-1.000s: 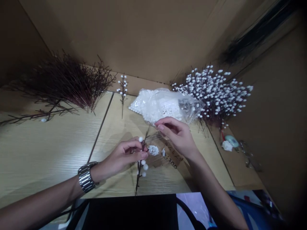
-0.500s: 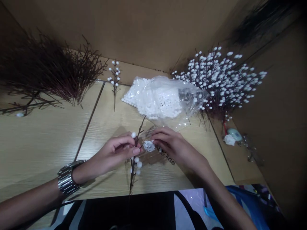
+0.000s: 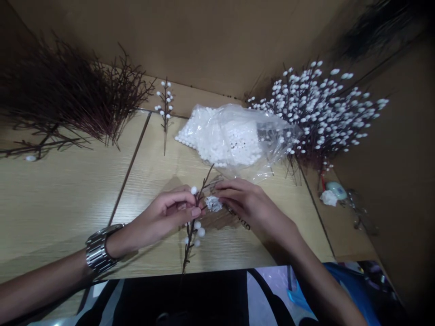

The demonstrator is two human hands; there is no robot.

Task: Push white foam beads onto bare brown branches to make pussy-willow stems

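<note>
My left hand [image 3: 176,210] pinches a thin brown twig [image 3: 204,183] between thumb and fingers. White berry balls [image 3: 201,232] sit on its lower branches, and one more is above the thumb. Opposite it, the fingers of my right hand [image 3: 239,197] are pressed together at a rough white lump [image 3: 213,203] beside the twig. Whether they grip the lump or a tiny piece at its edge cannot be made out. Behind both hands lies a clear plastic bag [image 3: 234,140] full of white balls.
Bare brown twigs [image 3: 84,99] are heaped at the left. One berry twig [image 3: 165,108] lies behind, and a big bunch of white-berried twigs [image 3: 316,108] is at the right. Near the right edge are a pale green object [image 3: 336,190] and a white lump [image 3: 328,198]. Cardboard walls [image 3: 204,40] enclose the table.
The right fingertips have come up against the white lump; a small white bit seen at them earlier is now hidden. The twig tilts a little more to the right. The view has shifted slightly.
</note>
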